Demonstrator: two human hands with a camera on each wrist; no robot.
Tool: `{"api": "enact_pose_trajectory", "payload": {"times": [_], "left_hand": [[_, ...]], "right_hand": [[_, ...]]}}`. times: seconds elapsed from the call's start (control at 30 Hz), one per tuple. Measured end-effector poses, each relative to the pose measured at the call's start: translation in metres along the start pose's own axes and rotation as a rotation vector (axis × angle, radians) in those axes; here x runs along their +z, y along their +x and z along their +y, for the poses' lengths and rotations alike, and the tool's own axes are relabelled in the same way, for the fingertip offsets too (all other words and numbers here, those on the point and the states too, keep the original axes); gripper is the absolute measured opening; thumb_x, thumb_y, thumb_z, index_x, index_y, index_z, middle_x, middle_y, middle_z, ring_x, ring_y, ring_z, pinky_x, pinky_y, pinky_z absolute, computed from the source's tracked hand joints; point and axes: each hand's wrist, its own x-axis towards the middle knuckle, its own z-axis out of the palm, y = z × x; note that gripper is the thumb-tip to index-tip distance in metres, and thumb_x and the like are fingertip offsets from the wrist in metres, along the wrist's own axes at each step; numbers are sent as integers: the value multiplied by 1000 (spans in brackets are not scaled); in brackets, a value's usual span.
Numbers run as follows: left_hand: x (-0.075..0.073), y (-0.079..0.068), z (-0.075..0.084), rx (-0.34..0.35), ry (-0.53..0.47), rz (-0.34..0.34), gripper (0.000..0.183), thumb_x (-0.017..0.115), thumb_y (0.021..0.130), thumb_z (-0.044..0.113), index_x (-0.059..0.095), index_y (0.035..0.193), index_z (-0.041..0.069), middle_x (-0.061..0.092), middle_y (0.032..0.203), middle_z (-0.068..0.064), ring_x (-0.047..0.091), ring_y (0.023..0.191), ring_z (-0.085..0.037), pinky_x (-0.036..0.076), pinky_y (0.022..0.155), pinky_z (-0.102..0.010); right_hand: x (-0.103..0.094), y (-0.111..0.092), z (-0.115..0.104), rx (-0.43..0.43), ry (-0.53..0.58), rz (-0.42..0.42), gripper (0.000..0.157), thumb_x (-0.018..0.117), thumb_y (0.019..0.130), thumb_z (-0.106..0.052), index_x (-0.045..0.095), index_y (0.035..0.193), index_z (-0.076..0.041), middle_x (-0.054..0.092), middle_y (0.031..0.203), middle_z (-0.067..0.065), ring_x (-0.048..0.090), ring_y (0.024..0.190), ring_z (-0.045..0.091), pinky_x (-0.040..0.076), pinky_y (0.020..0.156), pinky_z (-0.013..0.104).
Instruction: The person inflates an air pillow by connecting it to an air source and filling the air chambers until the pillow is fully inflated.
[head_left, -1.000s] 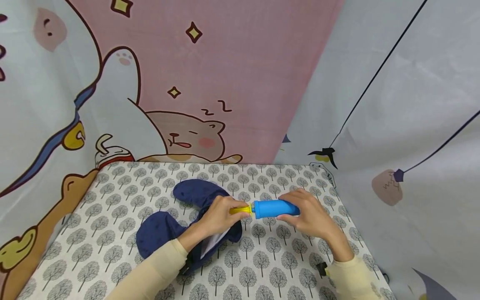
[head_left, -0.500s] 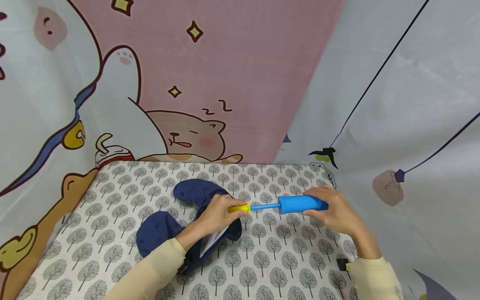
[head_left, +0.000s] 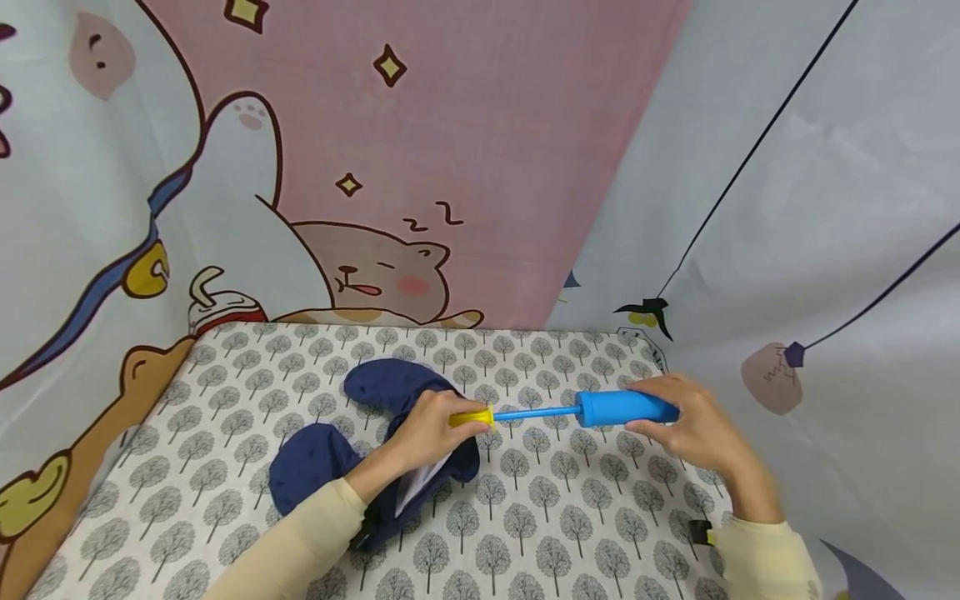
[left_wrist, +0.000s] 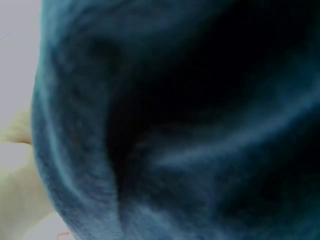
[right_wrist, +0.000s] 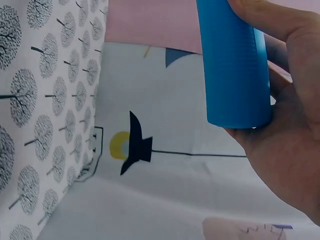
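Between my hands is a hand pump with a blue barrel [head_left: 626, 408], a thin blue rod [head_left: 536, 412] drawn out of it, and a yellow end piece [head_left: 472, 417]. My left hand [head_left: 431, 429] pinches the yellow end, and its fingers hide part of it. My right hand [head_left: 693, 425] grips the barrel's far end; in the right wrist view its fingers and thumb wrap the barrel [right_wrist: 235, 70]. Under my left hand and forearm lies a navy fabric piece [head_left: 311, 462], curved like a neck pillow, with a white strip showing. Blurred navy cloth [left_wrist: 85, 125] fills most of the left wrist view.
A tree-print cloth [head_left: 517, 517] covers the tabletop. Printed curtains hang close behind it [head_left: 510, 167] and along the right side [head_left: 847, 275]. A small black piece [head_left: 701, 532] shows beside the right sleeve.
My right hand has moved right with the pump barrel, away from the yellow end, exposing a long stretch of the rod. My left hand and the navy piece have stayed nearly in place.
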Motion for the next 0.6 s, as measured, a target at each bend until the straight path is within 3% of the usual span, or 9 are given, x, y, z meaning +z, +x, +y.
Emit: {"api": "enact_pose_trajectory", "payload": {"times": [0.2,0.6], "left_hand": [[0,0,-3,22,11,12,29,86,102,22,87,129,11,88,109,-7,69,84,-9,57,76,-21],[4,1,-5,69,4,27,29,86,102,18,86,127,5,88,107,-11,62,78,-4,54,71,-20]], "right_hand": [[13,5,-11,-7,-9,-15,56,103,84,-26,82,134,-14,81,134,14,74,118,37,57,94,57],[43,19,-46,-86,5,13,55,103,82,-17,82,131,-7,83,127,11,72,116,32,61,93,57]]}}
